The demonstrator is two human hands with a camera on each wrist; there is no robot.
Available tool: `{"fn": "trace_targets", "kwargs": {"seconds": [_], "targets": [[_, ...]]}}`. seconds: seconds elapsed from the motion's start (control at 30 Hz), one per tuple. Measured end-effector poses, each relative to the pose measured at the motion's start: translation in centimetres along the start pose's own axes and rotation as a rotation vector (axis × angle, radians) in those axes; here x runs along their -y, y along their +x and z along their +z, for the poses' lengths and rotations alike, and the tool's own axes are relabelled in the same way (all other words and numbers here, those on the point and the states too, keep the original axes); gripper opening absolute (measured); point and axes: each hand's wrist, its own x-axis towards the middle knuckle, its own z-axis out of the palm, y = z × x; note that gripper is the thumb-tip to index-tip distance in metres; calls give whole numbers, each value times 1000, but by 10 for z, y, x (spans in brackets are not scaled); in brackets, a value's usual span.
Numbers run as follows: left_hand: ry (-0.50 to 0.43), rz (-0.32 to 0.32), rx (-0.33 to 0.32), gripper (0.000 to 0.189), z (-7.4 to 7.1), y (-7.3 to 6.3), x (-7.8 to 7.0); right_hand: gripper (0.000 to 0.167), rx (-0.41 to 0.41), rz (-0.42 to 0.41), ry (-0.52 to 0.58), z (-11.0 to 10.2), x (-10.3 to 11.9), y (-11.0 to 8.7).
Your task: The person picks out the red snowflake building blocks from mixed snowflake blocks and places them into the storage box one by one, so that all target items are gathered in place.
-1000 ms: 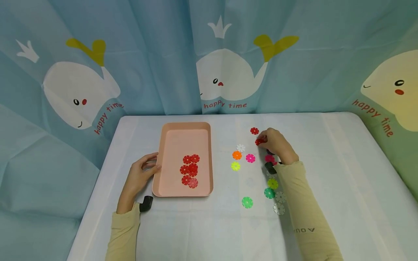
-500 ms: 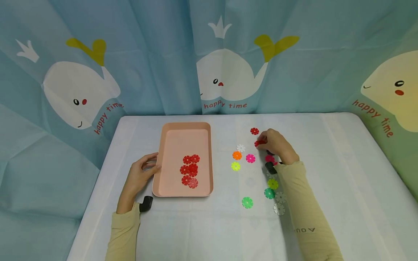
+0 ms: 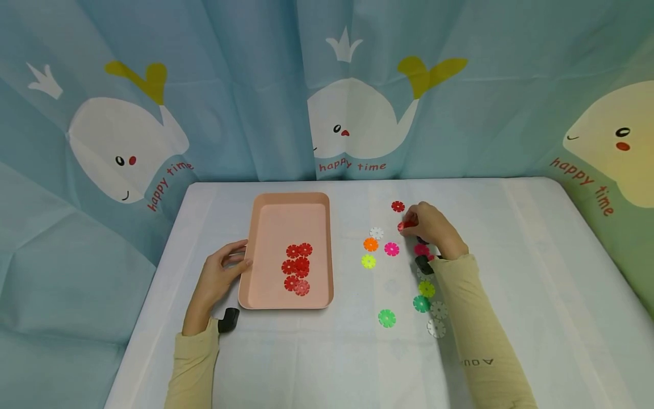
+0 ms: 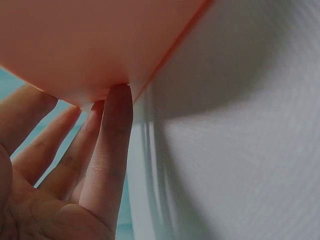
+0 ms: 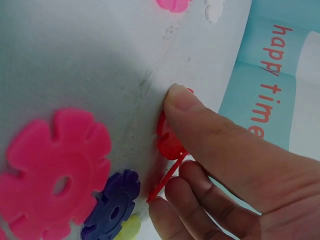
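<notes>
Filling the foreground is a white table [image 3: 521, 307], pink tray [image 3: 293, 221] sitting left of centre. Left hand [image 3: 218, 272] is loosely open — fingertips just touching the tray's left edge. Right hand [image 3: 431, 224], right of the tray, pinches a red flower disc [image 5: 170, 145] — more red discs [image 3: 288, 266] lie in the tray.

Blue whale-print curtain [image 3: 245, 85] with red lettering [image 3: 352, 166] behind white table [image 3: 526, 272]

So the tray [image 3: 290, 224] sits on the table [image 3: 557, 295], curtain [image 3: 240, 85] behind it. Left hand [image 3: 219, 272] touches the tray's left edge, a cluster of discs [image 3: 302, 264] lies toward its near end, loose discs [image 3: 392, 249] and right hand [image 3: 431, 225] are off to its right.
</notes>
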Motion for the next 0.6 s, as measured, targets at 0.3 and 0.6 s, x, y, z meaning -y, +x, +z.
{"fn": "trace_targets", "kwargs": {"seconds": [0.3, 0.6], "targets": [[-7, -3, -5, 54, 1, -1, -1, 31, -32, -3, -15, 1, 0, -1], [-3, -6, -9, 53, 1, -1, 0, 33, -46, 16, -8, 4, 1, -1]]}}
